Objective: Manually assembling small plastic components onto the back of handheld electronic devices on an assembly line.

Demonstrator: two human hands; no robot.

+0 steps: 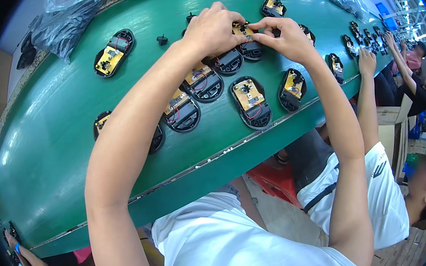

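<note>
At the far middle of the green table, both hands meet over an open computer mouse base with a yellow circuit board. My left hand is closed at the near left side of this base, thumb and fingers at the board. From the right, my right hand pinches at the board's upper right edge. Whatever small part lies between the fingertips is too small to make out. Another mouse base lies beneath my left hand, partly covered. A row of similar bases, including one mouse base, runs under my left forearm.
Separate mouse bases lie nearer the edge, one in the middle, one to its right. Another base and a small black part lie leftward. Plastic bags sit at the far edge. A co-worker's hand reaches in at right.
</note>
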